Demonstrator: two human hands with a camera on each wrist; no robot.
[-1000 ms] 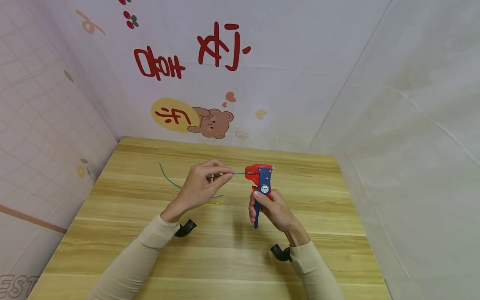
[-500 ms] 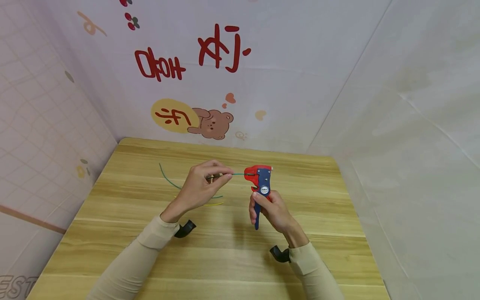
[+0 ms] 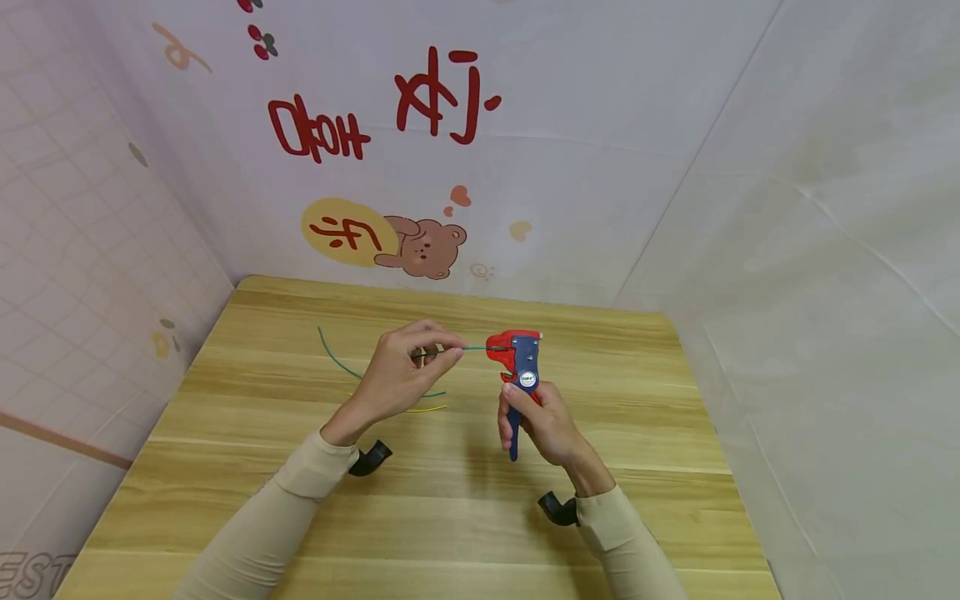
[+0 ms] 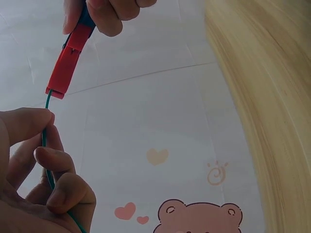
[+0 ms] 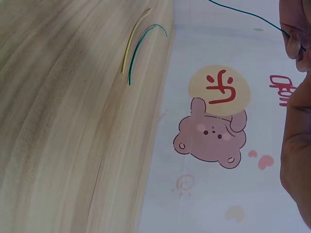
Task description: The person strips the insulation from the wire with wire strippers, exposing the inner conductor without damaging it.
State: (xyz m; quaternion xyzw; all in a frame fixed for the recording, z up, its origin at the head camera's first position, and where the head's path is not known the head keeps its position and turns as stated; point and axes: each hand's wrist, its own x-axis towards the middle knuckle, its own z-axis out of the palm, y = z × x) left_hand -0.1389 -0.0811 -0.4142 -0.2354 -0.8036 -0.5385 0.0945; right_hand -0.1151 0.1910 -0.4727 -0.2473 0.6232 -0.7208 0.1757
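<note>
- Now, left hand (image 3: 401,371) pinches a green wire (image 3: 476,347).
- Right hand (image 3: 547,423) curls round the stripper (image 3: 527,363) touching that wire.
- Under left hand, yellow wire (image 3: 427,409) on counter (image 3: 465,517).

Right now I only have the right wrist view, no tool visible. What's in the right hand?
Observer: Head view has the right hand gripping a red-and-blue tool.
Operator: Anything going into it?
Observer: Yes, the left wrist view shows a green wire running into its red nose.
</note>
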